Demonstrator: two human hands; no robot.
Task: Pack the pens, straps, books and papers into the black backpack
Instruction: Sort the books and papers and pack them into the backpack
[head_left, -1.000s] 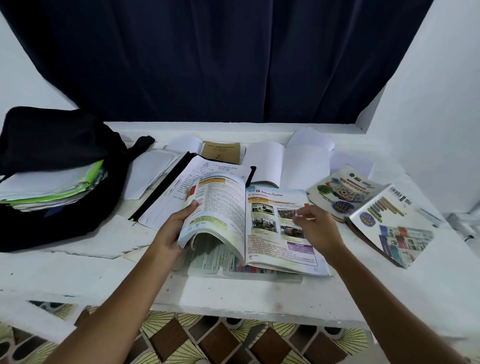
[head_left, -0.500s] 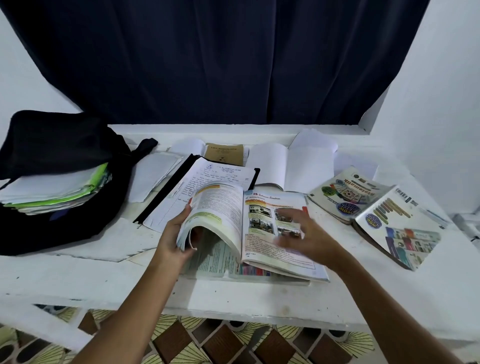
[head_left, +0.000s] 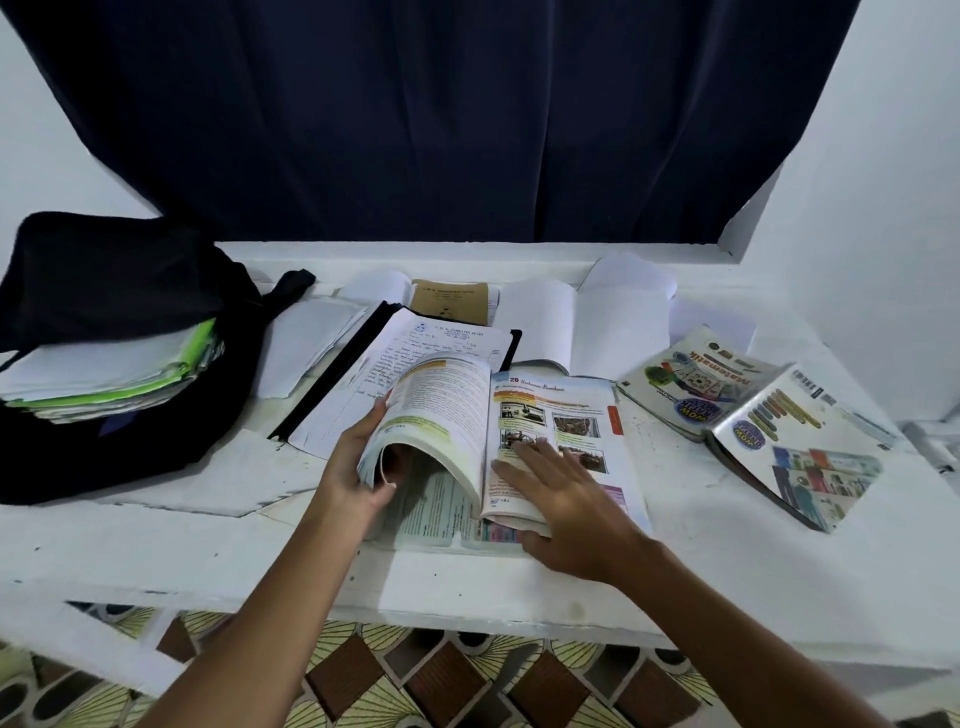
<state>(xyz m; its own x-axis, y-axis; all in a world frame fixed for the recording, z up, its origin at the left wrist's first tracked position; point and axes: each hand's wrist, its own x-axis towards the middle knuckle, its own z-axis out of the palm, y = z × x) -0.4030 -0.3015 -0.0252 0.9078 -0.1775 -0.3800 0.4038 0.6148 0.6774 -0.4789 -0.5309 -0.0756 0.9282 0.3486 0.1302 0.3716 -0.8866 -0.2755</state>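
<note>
My left hand (head_left: 358, 467) curls its fingers round the lifted pages of the open book (head_left: 519, 441) on the counter (head_left: 727, 561); my right hand (head_left: 566, 499) lies flat, fingers spread. I should fold the bundle over squarely, press the cover shut, then carry it to the black backpack (head_left: 104, 291) at far left.

Dark navy curtain (head_left: 441, 119) hung behind white surface (head_left: 779, 561); white walls (head_left: 883, 182) either side; patterned brown-and-cream tiled floor (head_left: 441, 680) below; dim light.

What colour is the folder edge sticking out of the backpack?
Bright lime green, among white papers in the black backpack; seen in the head view.
</note>
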